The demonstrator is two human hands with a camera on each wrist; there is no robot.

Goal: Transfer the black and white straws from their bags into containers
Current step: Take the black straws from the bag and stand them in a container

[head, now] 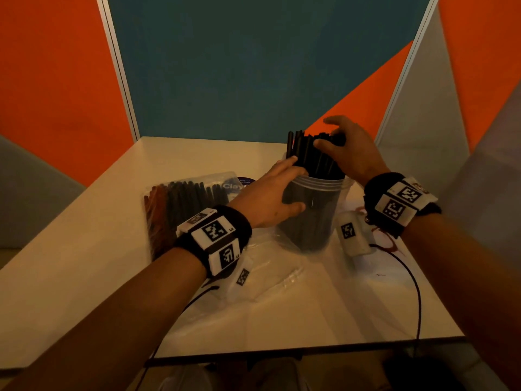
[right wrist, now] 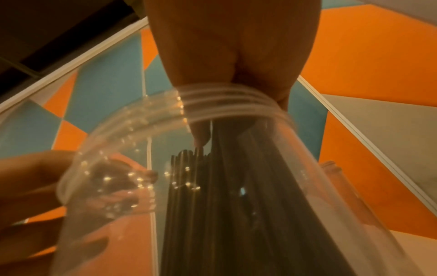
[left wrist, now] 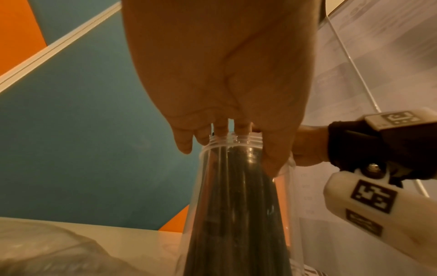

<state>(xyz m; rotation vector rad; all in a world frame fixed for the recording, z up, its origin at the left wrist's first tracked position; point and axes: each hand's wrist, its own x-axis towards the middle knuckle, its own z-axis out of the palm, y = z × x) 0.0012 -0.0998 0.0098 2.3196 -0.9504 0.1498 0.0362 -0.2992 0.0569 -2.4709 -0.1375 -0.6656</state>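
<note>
A pale desk carries everything here. A clear plastic container packed with black straws stands upright on it toward the right rear. To the left of the container lies a flat clear bag of dark straws, with some brownish ones at its left end. A crumpled empty clear bag lies in front of the container, just beside its base. A thin black cable trails across the right part of the desk; what looks like red marking beside it is too blurred to identify.
</note>
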